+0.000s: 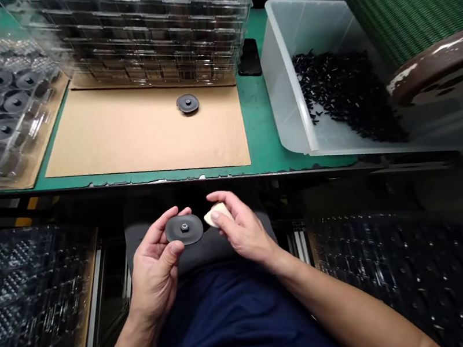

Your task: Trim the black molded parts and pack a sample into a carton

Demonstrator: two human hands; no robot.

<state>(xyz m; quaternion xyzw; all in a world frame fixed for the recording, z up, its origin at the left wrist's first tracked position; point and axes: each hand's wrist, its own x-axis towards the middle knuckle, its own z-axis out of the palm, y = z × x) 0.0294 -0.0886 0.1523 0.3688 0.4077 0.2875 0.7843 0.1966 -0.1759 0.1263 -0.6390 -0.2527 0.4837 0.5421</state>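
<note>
round dark matte disc (184,229), flat face and centre hub up toward me, no long axis, over my lap. my left hand (155,267) pinches its rim; my right hand (240,228) grips a pale smooth lump (215,213) just beside it. second disc (187,103) lies on cardboard (120,138).

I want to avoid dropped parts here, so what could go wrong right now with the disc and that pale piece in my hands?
The left hand pinches the black disc only at its rim, over the lap and off the table; a slip could drop it toward the dark trays below. The right hand holds the pale piece at its fingertips, so pressing it onto the disc may tilt or knock the disc loose.
</note>
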